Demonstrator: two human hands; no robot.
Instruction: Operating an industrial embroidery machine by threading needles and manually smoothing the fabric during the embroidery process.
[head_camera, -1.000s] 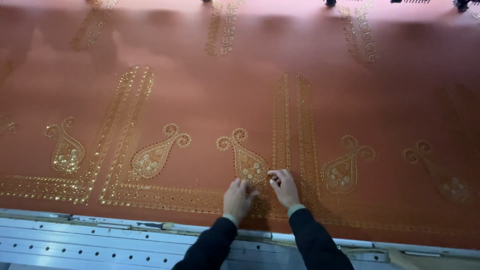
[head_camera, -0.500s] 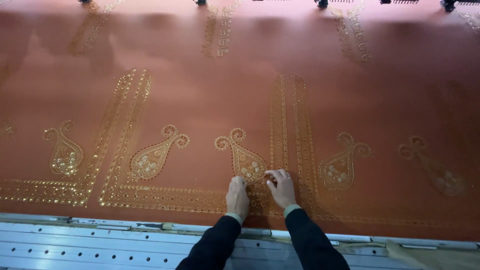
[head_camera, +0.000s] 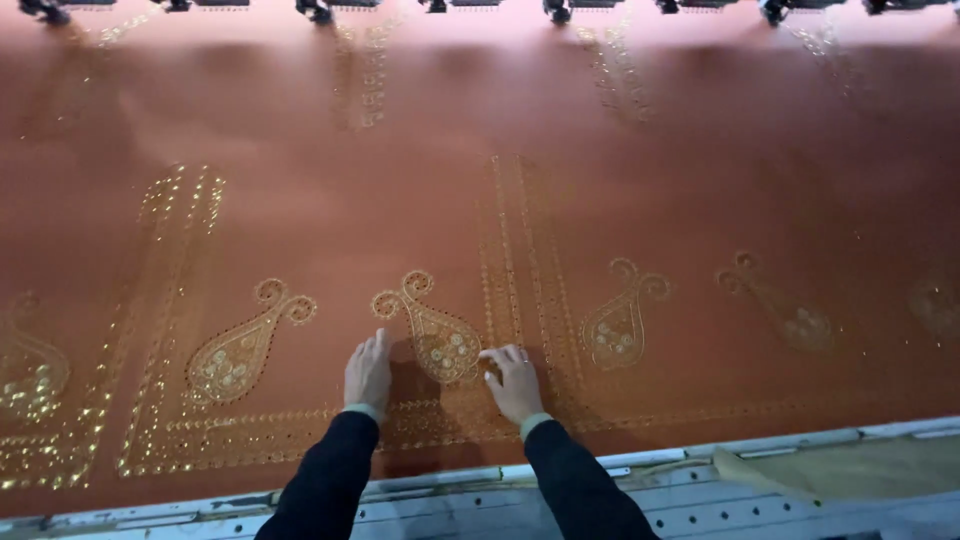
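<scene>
Rust-red cloth (head_camera: 650, 180) bears gold paisley embroidery (head_camera: 437, 338) between both hands.

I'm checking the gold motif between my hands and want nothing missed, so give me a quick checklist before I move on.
1. Left hand flat on the rust fabric, beside the motif: ok.
2. Right hand fingertips at the paisley motif edge: ok.
3. Both hands empty: ok.
4. Fabric smooth around the motif: ok.
5. Loose threads or missing sequins: cannot tell, too fine to see.
6. Hands apart from the machine heads at the far edge: ok.
</scene>
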